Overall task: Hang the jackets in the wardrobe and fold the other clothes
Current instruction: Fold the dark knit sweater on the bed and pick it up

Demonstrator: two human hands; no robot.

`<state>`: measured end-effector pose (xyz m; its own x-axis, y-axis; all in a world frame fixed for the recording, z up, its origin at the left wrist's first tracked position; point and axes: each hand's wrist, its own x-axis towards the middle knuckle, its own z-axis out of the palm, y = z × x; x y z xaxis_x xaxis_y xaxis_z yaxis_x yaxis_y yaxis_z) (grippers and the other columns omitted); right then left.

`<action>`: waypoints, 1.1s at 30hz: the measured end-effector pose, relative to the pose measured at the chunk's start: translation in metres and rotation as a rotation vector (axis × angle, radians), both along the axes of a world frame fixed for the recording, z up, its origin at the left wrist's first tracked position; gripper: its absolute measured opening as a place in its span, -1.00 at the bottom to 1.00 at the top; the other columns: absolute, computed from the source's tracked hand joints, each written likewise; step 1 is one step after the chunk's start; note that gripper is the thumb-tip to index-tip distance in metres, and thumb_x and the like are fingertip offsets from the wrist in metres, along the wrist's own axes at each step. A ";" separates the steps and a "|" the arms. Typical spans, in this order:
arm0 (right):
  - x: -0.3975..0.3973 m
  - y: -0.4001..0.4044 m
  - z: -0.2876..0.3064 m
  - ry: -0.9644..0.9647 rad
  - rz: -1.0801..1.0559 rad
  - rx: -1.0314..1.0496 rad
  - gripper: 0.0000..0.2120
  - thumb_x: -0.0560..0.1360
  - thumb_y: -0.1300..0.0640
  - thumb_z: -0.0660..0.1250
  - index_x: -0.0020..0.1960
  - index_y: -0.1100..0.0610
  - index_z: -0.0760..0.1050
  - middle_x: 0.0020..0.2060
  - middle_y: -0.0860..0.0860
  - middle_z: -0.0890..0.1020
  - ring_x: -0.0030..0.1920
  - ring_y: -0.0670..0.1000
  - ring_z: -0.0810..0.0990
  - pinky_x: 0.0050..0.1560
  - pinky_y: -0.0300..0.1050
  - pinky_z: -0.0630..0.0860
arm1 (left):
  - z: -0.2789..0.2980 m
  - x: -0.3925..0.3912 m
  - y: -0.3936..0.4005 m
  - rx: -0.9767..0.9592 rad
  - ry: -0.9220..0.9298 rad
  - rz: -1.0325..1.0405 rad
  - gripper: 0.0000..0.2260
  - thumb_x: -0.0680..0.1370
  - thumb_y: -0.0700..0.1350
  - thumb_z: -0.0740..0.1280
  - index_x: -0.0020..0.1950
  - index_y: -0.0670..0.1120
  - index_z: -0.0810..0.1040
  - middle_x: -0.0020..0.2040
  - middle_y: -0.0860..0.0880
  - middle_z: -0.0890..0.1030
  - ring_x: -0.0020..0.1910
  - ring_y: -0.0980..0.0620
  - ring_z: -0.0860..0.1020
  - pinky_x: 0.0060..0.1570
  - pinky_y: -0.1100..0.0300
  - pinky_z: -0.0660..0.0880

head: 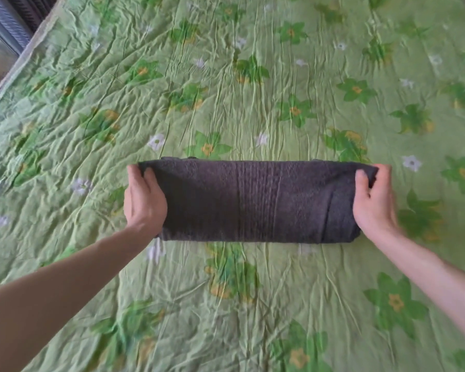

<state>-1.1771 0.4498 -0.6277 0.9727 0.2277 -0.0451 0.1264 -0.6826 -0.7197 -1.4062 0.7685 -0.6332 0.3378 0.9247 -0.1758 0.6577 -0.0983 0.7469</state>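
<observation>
So we've got a dark grey knit folded into a long band, lying across the middle of the green flowery bedspread. Our left hand grips its left end, thumb on top, fingers curled round the edge. Our right hand grips the right end the same way.

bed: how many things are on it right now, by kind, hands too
Dark grey folded garment: 1
Hands holding its ends: 2, left hand and right hand
Green floral bedspread beneath: 1
Total: 4
</observation>
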 end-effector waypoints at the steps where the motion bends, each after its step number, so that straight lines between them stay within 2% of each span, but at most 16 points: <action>1: 0.012 0.009 -0.004 -0.012 -0.019 -0.021 -0.72 0.74 0.00 0.14 0.23 0.23 0.32 -0.11 0.14 0.53 -0.17 0.15 0.49 -0.11 0.05 0.40 | -0.004 0.011 0.005 0.035 0.019 0.032 -0.75 0.77 0.02 0.03 0.12 -0.16 0.28 -0.19 -0.02 0.41 -0.21 -0.14 0.40 -0.14 -0.02 0.31; 4: 0.051 0.030 -0.019 -0.051 -0.052 -0.088 -0.70 0.71 -0.04 0.22 0.22 0.22 0.42 -0.03 0.19 0.63 -0.10 0.14 0.52 -0.08 -0.04 0.36 | -0.017 0.037 0.028 0.127 0.090 0.056 -0.74 0.76 0.03 0.07 0.14 -0.16 0.35 -0.09 -0.13 0.51 -0.13 -0.18 0.45 -0.10 -0.06 0.36; 7: 0.082 0.041 -0.033 -0.079 -0.051 -0.207 -0.67 0.70 -0.06 0.24 0.20 0.22 0.47 -0.01 0.23 0.65 -0.08 0.20 0.55 -0.10 0.00 0.39 | -0.035 0.056 0.057 0.176 0.160 0.019 -0.71 0.75 0.06 0.12 0.19 -0.16 0.43 0.00 -0.23 0.58 -0.05 -0.26 0.53 -0.08 -0.08 0.40; 11: 0.098 0.050 -0.060 -0.053 0.007 -0.359 -0.63 0.69 -0.07 0.26 0.24 0.23 0.49 0.02 0.25 0.66 -0.08 0.20 0.56 -0.12 0.01 0.43 | -0.059 0.073 0.084 0.074 0.282 -0.052 -0.69 0.71 0.09 0.23 0.20 -0.13 0.56 0.07 -0.19 0.66 0.01 -0.25 0.61 -0.07 -0.04 0.51; 13: 0.092 0.050 -0.070 -0.016 -0.027 -0.365 -0.63 0.69 -0.08 0.26 0.27 0.22 0.50 0.06 0.26 0.66 0.00 0.24 0.59 -0.08 0.05 0.45 | -0.059 0.079 0.078 0.038 0.318 -0.032 -0.70 0.70 0.11 0.22 0.22 -0.10 0.50 0.11 -0.16 0.64 0.02 -0.20 0.57 -0.01 -0.05 0.49; 15: 0.081 0.050 -0.072 -0.026 -0.096 -0.382 -0.60 0.69 -0.07 0.24 0.35 0.21 0.45 0.16 0.28 0.62 0.12 0.28 0.57 0.03 0.10 0.43 | -0.056 0.078 0.063 0.167 0.301 -0.066 -0.72 0.70 0.07 0.20 0.29 -0.10 0.42 0.23 -0.15 0.53 0.17 -0.20 0.46 0.15 -0.11 0.39; 17: 0.067 0.050 -0.068 -0.177 -0.126 -0.403 -0.56 0.69 -0.03 0.23 0.46 0.20 0.38 0.31 0.28 0.48 0.28 0.30 0.47 0.25 0.17 0.37 | -0.049 0.072 0.043 0.360 0.214 -0.211 -0.71 0.70 0.02 0.19 0.35 -0.09 0.39 0.30 -0.15 0.43 0.28 -0.19 0.37 0.28 -0.15 0.33; 20: 0.029 0.082 -0.050 -0.418 0.084 -0.271 -0.59 0.73 0.03 0.15 0.51 0.20 0.38 0.41 0.20 0.42 0.38 0.20 0.41 0.39 0.13 0.32 | -0.044 0.071 -0.002 0.520 0.131 -0.611 -0.61 0.72 -0.01 0.18 0.52 -0.10 0.36 0.47 -0.15 0.38 0.48 -0.15 0.30 0.49 -0.19 0.27; 23: -0.025 0.134 -0.057 -0.436 0.520 -0.263 -0.56 0.75 0.04 0.08 0.58 0.15 0.34 0.58 0.09 0.35 0.59 0.08 0.27 0.59 0.08 0.21 | -0.064 0.080 -0.044 0.587 0.189 -0.909 -0.49 0.74 0.05 0.08 0.66 -0.12 0.25 0.66 -0.14 0.26 0.68 -0.14 0.11 0.63 -0.19 0.07; 24: -0.039 0.146 -0.067 -0.411 0.618 -0.301 -0.54 0.76 0.01 0.03 0.63 0.10 0.27 0.62 0.05 0.28 0.64 0.04 0.17 0.62 0.09 0.15 | -0.072 0.083 -0.050 0.586 0.219 -0.933 -0.47 0.74 0.06 0.05 0.68 -0.12 0.21 0.67 -0.13 0.24 0.69 -0.14 0.08 0.64 -0.18 0.05; 26: -0.047 0.157 -0.085 -0.356 0.681 -0.370 -0.49 0.76 -0.09 -0.05 0.67 0.03 0.18 0.65 0.01 0.21 0.67 0.00 0.08 0.63 0.11 0.10 | -0.087 0.081 -0.044 0.587 0.273 -0.939 -0.44 0.73 0.12 0.05 0.69 -0.08 0.19 0.68 -0.12 0.22 0.69 -0.15 0.06 0.64 -0.18 0.04; 29: -0.031 0.144 -0.094 -0.379 0.709 -0.480 -0.40 0.72 -0.25 -0.08 0.69 -0.01 0.12 0.66 0.02 0.16 0.67 0.02 0.05 0.65 0.11 0.05 | -0.098 0.069 -0.024 0.667 0.320 -0.988 -0.39 0.71 0.24 0.06 0.71 -0.01 0.15 0.70 -0.08 0.14 0.70 -0.13 0.01 0.63 -0.22 0.03; 33: -0.008 0.104 -0.093 -0.397 0.659 -0.558 -0.36 0.70 -0.31 -0.09 0.70 -0.04 0.05 0.68 0.02 0.10 0.68 0.04 0.03 0.65 0.11 0.05 | -0.099 0.059 -0.010 0.665 0.308 -0.913 -0.31 0.67 0.30 0.14 0.71 -0.01 0.13 0.71 -0.09 0.11 0.71 -0.13 -0.03 0.65 -0.17 -0.01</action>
